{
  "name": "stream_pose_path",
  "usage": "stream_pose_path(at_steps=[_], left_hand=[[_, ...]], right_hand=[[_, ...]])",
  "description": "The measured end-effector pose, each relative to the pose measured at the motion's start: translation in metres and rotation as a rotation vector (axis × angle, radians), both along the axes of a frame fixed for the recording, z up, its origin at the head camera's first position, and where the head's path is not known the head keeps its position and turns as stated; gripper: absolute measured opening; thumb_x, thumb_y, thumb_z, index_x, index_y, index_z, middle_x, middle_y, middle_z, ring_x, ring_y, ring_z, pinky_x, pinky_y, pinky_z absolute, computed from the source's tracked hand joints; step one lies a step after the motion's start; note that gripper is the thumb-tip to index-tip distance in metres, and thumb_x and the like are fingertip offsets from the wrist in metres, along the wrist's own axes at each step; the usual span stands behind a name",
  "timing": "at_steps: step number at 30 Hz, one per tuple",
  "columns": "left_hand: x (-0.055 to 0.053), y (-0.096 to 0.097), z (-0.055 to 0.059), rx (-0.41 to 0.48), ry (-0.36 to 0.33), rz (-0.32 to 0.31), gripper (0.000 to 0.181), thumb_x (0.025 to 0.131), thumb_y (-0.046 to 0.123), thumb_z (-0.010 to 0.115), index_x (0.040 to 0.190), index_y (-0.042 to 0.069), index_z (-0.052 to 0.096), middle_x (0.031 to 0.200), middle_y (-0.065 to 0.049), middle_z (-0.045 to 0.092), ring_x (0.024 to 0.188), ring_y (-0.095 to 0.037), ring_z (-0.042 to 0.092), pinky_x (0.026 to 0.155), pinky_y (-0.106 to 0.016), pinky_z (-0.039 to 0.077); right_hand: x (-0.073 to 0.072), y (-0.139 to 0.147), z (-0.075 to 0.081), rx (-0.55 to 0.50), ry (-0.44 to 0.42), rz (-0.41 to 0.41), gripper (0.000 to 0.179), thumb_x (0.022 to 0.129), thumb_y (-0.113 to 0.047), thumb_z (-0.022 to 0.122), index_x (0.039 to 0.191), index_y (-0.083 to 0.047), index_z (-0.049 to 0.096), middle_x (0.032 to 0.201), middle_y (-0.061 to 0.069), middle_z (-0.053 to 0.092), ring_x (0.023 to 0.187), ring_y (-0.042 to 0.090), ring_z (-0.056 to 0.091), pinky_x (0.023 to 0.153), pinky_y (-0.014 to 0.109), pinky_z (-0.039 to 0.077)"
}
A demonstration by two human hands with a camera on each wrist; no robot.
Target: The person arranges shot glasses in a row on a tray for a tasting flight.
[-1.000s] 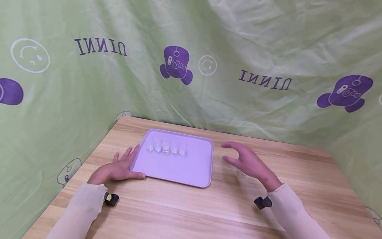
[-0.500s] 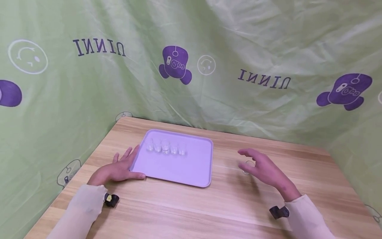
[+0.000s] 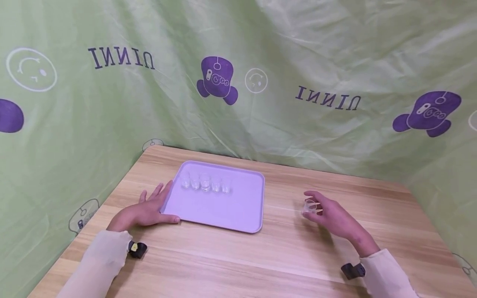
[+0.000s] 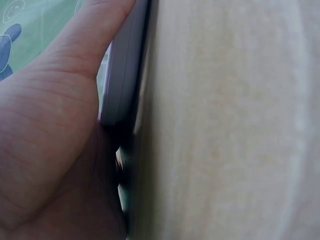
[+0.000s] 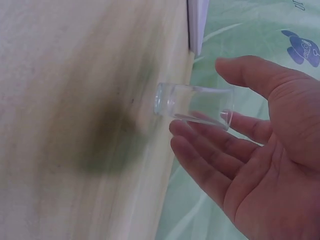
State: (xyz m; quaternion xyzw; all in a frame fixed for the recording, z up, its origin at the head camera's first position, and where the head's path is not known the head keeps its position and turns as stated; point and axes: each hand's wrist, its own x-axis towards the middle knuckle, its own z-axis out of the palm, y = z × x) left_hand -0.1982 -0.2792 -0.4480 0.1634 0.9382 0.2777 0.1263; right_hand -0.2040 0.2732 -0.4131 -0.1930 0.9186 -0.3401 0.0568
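Observation:
Fingers spread and straight, my left hand [image 3: 145, 213] lies against the left side of the lavender tray [image 3: 220, 213], its thumb along the near edge. In the left wrist view that hand [image 4: 45, 125] is right beside the tray's rim [image 4: 122, 75]. Several small clear glasses [image 3: 205, 184] stand upright in a row on the tray. To the right of the tray, my right hand [image 3: 333, 217] is around a single clear shot glass [image 3: 310, 205]. The right wrist view shows the thumb [image 5: 245, 70] apart from this glass [image 5: 197, 105], with loosely bent fingers along its other side.
The wooden table [image 3: 208, 260] extends around the tray and toward me. Behind and at both sides hangs a green curtain [image 3: 164, 107] with purple prints, close to the table's far edge.
My right hand has moved right, away from the tray's side, to the single glass, which now sits between its thumb and fingers. The left hand stays at the tray.

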Motion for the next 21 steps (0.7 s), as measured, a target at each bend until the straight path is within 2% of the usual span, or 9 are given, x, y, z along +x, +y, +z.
stream_pose_path(at_steps=[6, 14, 21], left_hand=[[0.0006, 0.0015, 0.0044, -0.018, -0.008, 0.0, 0.128, 0.085, 0.059, 0.078, 0.162, -0.003, -0.004, 0.167, -0.029, 0.003, 0.152, -0.05, -0.008, 0.109, -0.074, -0.015], [0.0014, 0.0022, 0.005, -0.02, -0.006, 0.001, 0.127, 0.086, 0.058, 0.077, 0.162, -0.003, -0.004, 0.168, -0.029, 0.003, 0.152, -0.05, -0.008, 0.109, -0.074, -0.015], [0.0013, 0.0013, 0.0038, -0.016, -0.012, 0.007, 0.128, 0.086, 0.058, 0.078, 0.162, -0.002, -0.005, 0.168, -0.028, 0.001, 0.152, -0.05, -0.009, 0.109, -0.073, -0.017]], right_hand=[[0.0004, 0.0008, -0.0039, 0.02, -0.006, -0.005, 0.063, 0.098, -0.023, 0.074, 0.147, 0.004, 0.044, 0.123, 0.018, 0.067, 0.112, 0.035, 0.066, 0.095, 0.054, 0.053], [0.0009, 0.0024, -0.0073, -0.003, -0.014, -0.002, 0.058, 0.097, -0.016, 0.074, 0.144, 0.006, 0.047, 0.121, 0.019, 0.068, 0.108, 0.034, 0.068, 0.09, 0.05, 0.056], [-0.0003, 0.0035, -0.009, 0.002, 0.012, -0.007, 0.052, 0.097, -0.009, 0.072, 0.14, 0.008, 0.05, 0.119, 0.02, 0.069, 0.105, 0.034, 0.069, 0.09, 0.049, 0.057]])
